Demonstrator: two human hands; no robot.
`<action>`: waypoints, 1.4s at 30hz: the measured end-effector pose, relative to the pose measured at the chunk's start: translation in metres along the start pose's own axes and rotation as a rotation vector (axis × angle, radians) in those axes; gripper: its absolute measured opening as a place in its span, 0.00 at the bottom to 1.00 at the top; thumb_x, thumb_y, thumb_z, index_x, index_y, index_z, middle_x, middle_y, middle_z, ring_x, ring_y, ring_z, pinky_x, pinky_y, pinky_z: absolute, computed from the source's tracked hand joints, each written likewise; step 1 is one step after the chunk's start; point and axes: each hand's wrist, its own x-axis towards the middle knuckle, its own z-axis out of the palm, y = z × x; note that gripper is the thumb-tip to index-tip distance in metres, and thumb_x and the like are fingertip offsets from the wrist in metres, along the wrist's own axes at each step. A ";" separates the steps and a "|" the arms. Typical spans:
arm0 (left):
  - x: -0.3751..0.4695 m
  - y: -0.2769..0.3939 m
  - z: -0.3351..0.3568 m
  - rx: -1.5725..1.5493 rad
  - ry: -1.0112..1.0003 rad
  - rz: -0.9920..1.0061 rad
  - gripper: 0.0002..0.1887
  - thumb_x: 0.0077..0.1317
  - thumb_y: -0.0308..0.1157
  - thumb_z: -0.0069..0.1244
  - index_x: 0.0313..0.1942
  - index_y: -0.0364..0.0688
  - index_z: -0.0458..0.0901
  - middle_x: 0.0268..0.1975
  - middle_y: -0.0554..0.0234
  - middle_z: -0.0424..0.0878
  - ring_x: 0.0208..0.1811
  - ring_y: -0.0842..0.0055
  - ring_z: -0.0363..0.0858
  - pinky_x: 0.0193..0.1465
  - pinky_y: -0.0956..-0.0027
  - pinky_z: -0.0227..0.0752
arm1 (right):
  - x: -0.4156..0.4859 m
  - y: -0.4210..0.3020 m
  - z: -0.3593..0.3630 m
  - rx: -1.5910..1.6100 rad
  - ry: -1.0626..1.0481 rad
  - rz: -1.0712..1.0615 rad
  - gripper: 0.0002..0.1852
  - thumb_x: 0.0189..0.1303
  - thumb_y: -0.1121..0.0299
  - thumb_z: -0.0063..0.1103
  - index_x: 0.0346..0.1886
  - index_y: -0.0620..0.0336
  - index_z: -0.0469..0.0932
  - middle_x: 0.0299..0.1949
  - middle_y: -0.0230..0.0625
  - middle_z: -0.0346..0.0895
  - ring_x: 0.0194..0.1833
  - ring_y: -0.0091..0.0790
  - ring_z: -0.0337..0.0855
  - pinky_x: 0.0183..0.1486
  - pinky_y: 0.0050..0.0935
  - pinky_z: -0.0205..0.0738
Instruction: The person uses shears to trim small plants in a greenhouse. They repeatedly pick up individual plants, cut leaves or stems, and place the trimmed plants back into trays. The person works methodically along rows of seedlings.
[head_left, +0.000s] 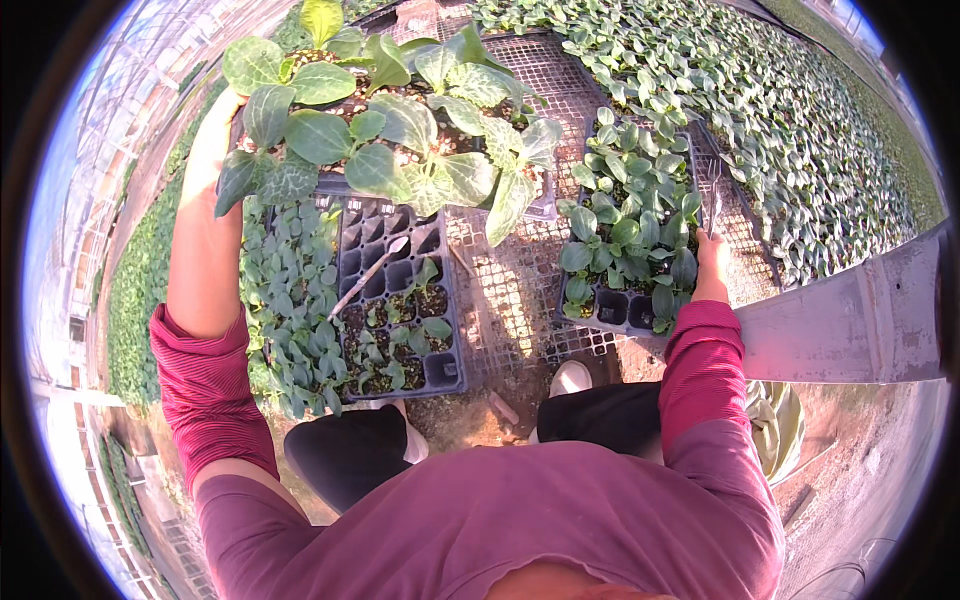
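My left hand (227, 112) grips the left end of a raised seedling tray (337, 182) with large-leaved seedlings (405, 124); leaves hide part of its fingers. My right hand (712, 259) holds a metal fork (714, 187), tines pointing away from me, at the right edge of a second tray of seedlings (626, 225). That tray has a few bare cells at its near end. Below the raised tray lies a black cell tray (457, 375), with bare cells in its far part and small seedlings nearer me. A spoon (375, 274) lies across it.
Dense seedlings (750, 127) fill the bench at the right, and more trays of seedlings (292, 277) stand at the left. A mesh bench top (495, 292) shows between the trays. A grey metal beam (847, 322) juts in at the right. A cloth (776, 427) hangs below it.
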 end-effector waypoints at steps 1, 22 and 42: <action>0.008 -0.009 0.016 -0.021 -0.041 -0.007 0.04 0.54 0.29 0.46 0.28 0.38 0.74 0.24 0.61 0.77 0.24 0.71 0.78 0.26 0.66 0.74 | -0.003 0.002 -0.006 -0.093 0.032 0.005 0.19 0.49 0.53 0.57 0.34 0.61 0.79 0.30 0.45 0.79 0.33 0.44 0.79 0.40 0.37 0.70; -0.122 -0.253 0.028 -0.273 -0.052 -0.493 0.02 0.53 0.25 0.46 0.26 0.37 0.73 0.25 0.61 0.76 0.26 0.72 0.78 0.27 0.66 0.74 | -0.106 -0.111 -0.067 0.915 -0.212 0.063 0.10 0.61 0.63 0.50 0.32 0.58 0.75 0.17 0.24 0.66 0.15 0.15 0.60 0.14 0.14 0.49; -0.136 -0.296 -0.064 -0.049 -0.143 -0.758 0.02 0.53 0.26 0.46 0.27 0.38 0.74 0.25 0.63 0.76 0.25 0.73 0.78 0.28 0.68 0.73 | -0.223 -0.028 0.059 0.916 -0.217 0.501 0.16 0.62 0.58 0.46 0.37 0.62 0.76 0.32 0.35 0.73 0.29 0.27 0.73 0.28 0.23 0.72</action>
